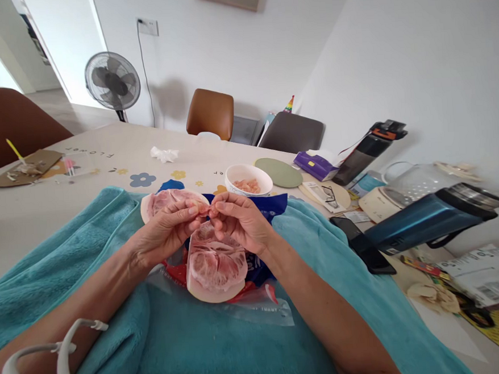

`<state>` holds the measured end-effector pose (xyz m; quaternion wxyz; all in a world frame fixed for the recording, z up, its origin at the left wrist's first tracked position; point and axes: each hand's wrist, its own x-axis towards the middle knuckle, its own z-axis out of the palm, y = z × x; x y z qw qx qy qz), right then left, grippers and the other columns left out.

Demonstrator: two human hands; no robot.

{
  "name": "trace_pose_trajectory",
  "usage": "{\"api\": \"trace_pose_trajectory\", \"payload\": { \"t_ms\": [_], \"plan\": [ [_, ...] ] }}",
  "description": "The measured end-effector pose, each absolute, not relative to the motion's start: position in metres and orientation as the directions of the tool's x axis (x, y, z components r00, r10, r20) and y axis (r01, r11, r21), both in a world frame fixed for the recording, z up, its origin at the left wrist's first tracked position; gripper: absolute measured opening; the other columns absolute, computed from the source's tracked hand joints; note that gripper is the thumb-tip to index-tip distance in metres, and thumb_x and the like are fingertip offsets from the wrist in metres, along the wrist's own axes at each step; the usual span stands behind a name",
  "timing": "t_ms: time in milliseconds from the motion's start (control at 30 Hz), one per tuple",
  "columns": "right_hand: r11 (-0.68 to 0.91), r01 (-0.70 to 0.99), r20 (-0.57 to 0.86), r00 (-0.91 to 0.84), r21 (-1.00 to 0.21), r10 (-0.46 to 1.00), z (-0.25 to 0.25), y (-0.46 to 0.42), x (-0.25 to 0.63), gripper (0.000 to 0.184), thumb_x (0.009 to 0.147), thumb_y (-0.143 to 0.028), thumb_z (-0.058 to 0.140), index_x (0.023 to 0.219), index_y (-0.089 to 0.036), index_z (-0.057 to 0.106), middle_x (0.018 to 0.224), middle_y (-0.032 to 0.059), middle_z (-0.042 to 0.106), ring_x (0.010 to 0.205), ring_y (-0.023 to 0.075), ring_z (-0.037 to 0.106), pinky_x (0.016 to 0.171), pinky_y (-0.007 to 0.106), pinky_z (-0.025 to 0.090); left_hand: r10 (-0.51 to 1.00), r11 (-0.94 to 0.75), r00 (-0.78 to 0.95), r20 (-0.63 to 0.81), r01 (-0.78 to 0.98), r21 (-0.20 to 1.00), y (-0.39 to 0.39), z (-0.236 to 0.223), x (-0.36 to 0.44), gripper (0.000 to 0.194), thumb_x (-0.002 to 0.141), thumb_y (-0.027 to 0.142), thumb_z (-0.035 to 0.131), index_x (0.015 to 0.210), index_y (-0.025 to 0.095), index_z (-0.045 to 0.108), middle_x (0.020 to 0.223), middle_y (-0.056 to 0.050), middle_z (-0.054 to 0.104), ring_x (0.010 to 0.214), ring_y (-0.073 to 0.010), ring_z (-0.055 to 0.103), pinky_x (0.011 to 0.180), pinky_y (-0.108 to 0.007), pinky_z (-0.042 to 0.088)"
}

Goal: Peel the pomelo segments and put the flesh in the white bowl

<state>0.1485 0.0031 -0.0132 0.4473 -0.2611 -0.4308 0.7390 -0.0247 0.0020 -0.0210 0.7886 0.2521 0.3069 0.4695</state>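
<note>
My left hand (177,220) and my right hand (241,219) meet over the towel, both closed in a pinch on a small piece of pink pomelo flesh (210,210). Directly below them lies a cut pomelo piece (218,263) with its pink inside facing up. Behind my left hand is another pomelo piece (160,201), partly covered by the fingers. Both rest on a red, blue and clear plastic bag (270,308). Just beyond my right hand stands a white bowl (248,173) with peeled pink flesh in it.
A teal towel (192,345) covers the near table. To the right are a phone (360,245), a blue bottle (426,217), a dark bottle (366,150), a glass kettle (424,180) and a purple tissue pack (316,164). Crumpled tissue (164,154) lies at the back.
</note>
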Motion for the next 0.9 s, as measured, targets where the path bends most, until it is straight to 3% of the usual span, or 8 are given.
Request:
{"api": "trace_pose_trajectory", "payload": {
  "t_ms": [167, 300, 433, 600, 700, 767, 900],
  "plan": [
    [-0.244, -0.431, 0.004, -0.499, -0.869, 0.866, -0.009, 0.001, 0.153, 0.015, 0.074, -0.023, 0.074, 0.077, -0.016, 0.061, 0.067, -0.0033, 0.062, 0.051, 0.007, 0.054, 0.042, 0.019, 0.053, 0.913, 0.408, 0.284, -0.292, -0.611, 0.679, 0.003, -0.015, -0.027, 0.018, 0.08, -0.001, 0.06, 0.068, 0.01, 0.07, 0.072, -0.005, 0.071, 0.062, -0.0076, 0.068, 0.061, -0.009, 0.056],
    [-0.269, -0.425, -0.005, -0.529, -0.864, 0.849, -0.008, 0.001, 0.156, 0.016, 0.074, -0.024, 0.074, 0.079, -0.016, 0.061, 0.067, -0.0034, 0.062, 0.051, 0.0073, 0.055, 0.042, 0.019, 0.053, 0.937, 0.344, 0.286, -0.201, -0.659, 0.669, 0.006, -0.015, -0.033, 0.014, 0.08, 0.001, 0.061, 0.075, 0.011, 0.069, 0.07, 0.0, 0.067, 0.056, -0.005, 0.065, 0.073, -0.018, 0.06],
    [-0.251, -0.424, 0.011, -0.526, -0.87, 0.851, -0.009, 0.001, 0.158, 0.015, 0.075, -0.024, 0.074, 0.08, -0.015, 0.063, 0.068, -0.0032, 0.062, 0.051, 0.0071, 0.055, 0.043, 0.019, 0.054, 0.944, 0.308, 0.305, -0.126, -0.68, 0.665, 0.007, -0.016, -0.039, 0.009, 0.075, 0.003, 0.067, 0.078, 0.011, 0.068, 0.075, 0.0, 0.066, 0.064, -0.0046, 0.065, 0.064, -0.008, 0.056],
    [-0.204, -0.382, 0.011, -0.492, -0.901, 0.87, -0.009, 0.001, 0.159, 0.015, 0.075, -0.024, 0.075, 0.08, -0.016, 0.063, 0.068, -0.0029, 0.064, 0.051, 0.0078, 0.057, 0.045, 0.021, 0.054, 0.919, 0.302, 0.381, -0.097, -0.525, 0.796, 0.001, -0.011, -0.034, 0.017, 0.073, 0.007, 0.069, 0.087, 0.016, 0.069, 0.064, 0.0, 0.062, 0.051, -0.0072, 0.055, 0.043, -0.013, 0.048],
    [-0.141, -0.348, 0.03, -0.443, -0.927, 0.896, -0.008, 0.001, 0.157, 0.015, 0.074, -0.025, 0.075, 0.08, -0.016, 0.064, 0.07, -0.0022, 0.066, 0.052, 0.0089, 0.059, 0.047, 0.022, 0.055, 0.911, 0.335, 0.377, -0.168, -0.44, 0.833, -0.001, -0.011, -0.028, 0.004, 0.073, 0.013, 0.071, 0.076, 0.014, 0.067, 0.065, -0.002, 0.061, 0.052, -0.0073, 0.054, 0.039, -0.013, 0.042],
    [-0.072, -0.309, 0.054, -0.383, -0.948, 0.922, -0.008, 0.0, 0.153, 0.016, 0.074, -0.027, 0.074, 0.08, -0.017, 0.064, 0.071, -0.0017, 0.067, 0.053, 0.0099, 0.06, 0.049, 0.024, 0.055, 0.918, 0.324, 0.352, -0.18, -0.407, 0.854, -0.002, -0.014, -0.026, 0.012, 0.074, 0.021, 0.073, 0.07, 0.014, 0.065, 0.066, -0.001, 0.06, 0.052, -0.0068, 0.052, 0.038, -0.013, 0.04],
    [0.105, -0.119, 0.131, -0.241, -0.987, 0.962, -0.007, -0.005, 0.146, 0.011, 0.076, -0.027, 0.07, 0.079, -0.018, 0.065, 0.068, -0.0021, 0.066, 0.055, 0.0105, 0.061, 0.053, 0.025, 0.054, 0.958, 0.131, 0.282, -0.05, -0.279, 0.951, -0.006, -0.019, -0.023, 0.022, 0.068, 0.029, 0.08, 0.068, 0.016, 0.063, 0.06, 0.004, 0.056, 0.045, -0.0039, 0.046, 0.039, -0.015, 0.036]
  ]
}}
